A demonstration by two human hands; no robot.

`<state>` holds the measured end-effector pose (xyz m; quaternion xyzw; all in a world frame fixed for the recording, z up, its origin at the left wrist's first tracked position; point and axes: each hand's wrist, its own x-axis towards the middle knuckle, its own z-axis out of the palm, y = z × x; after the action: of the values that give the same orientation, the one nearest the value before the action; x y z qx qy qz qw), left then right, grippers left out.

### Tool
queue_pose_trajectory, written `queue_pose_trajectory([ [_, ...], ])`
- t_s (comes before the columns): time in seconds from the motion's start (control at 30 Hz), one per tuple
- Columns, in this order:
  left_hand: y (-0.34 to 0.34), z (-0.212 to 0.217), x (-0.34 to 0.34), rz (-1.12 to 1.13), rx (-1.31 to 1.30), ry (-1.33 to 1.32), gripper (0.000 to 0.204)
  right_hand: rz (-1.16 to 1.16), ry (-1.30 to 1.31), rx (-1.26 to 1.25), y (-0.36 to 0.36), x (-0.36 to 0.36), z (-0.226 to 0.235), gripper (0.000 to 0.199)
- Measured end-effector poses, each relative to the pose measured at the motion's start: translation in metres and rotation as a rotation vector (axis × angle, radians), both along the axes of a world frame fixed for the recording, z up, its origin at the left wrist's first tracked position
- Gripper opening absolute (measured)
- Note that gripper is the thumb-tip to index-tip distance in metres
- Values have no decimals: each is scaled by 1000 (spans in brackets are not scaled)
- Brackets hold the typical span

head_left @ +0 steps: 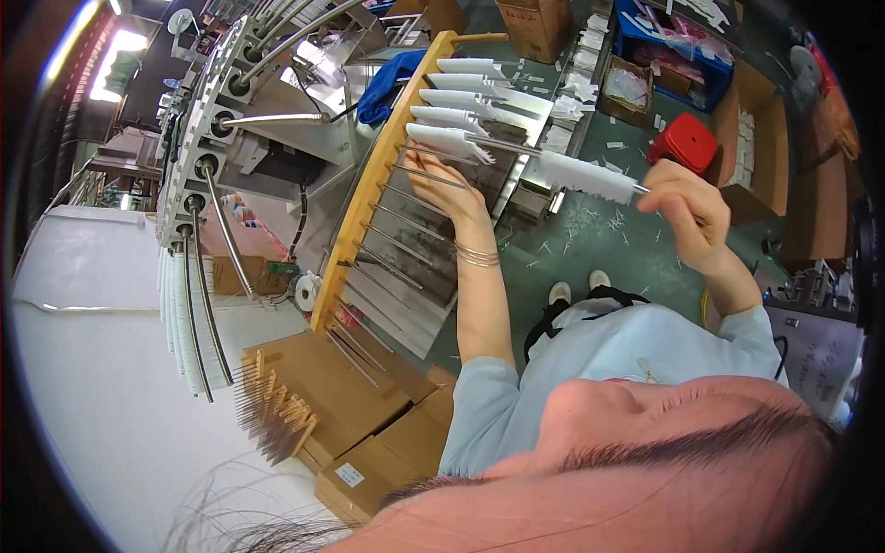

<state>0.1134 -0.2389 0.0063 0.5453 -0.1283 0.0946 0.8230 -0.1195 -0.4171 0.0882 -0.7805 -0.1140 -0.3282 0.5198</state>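
My right hand [687, 210] is closed, thumb and fingers pinching the end of a thin metal rod [642, 190]. A stack of white, ragged-edged thin pieces [585, 175] is threaded along this rod, which slants toward the yellow rack [359, 198]. My left hand [447, 184] is at the rack, fingers stretched out and reaching up beside the nearest white bundle [449, 141]. The fingertips are partly hidden by that bundle and a rack rod. Several more white bundles hang on the rods at the rack's far end; bare metal rods [410, 230] stick out from its nearer part.
A machine with metal spindles [207, 166] stands left of the rack. Cardboard boxes [336, 387] sit below it, a pin-studded wooden block [277, 405] on them. At right are a red bin [684, 145], a blue crate [668, 69] and a tall open carton [754, 147]. White scraps litter the green floor.
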Motion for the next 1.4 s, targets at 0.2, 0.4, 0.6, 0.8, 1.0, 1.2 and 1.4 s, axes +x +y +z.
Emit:
queue_pose_trajectory([
  [0.2,-34,16,-72,-7,62,15,25,20,-78,16,-5,13,-11,27],
  [0.4,-50,15,-93,-80,55,-94,23,3,-181,49,-27,-15,-10,26],
  [0.6,-57,11,-74,169,194,-82,26,-50,-61,30,-19,-4,-6,26],
  [0.8,-59,24,-40,140,-193,77,28,-4,9,42,-14,20,-8,26],
  [1.0,-58,20,-45,30,-164,125,24,-10,-63,103,-31,8,-17,32],
  [1.2,-75,31,-78,-174,-360,174,13,-1,-250,170,-66,-24,-30,38],
  [1.4,-105,6,-73,-432,-434,579,11,88,-349,-474,-39,-57,-21,29],
])
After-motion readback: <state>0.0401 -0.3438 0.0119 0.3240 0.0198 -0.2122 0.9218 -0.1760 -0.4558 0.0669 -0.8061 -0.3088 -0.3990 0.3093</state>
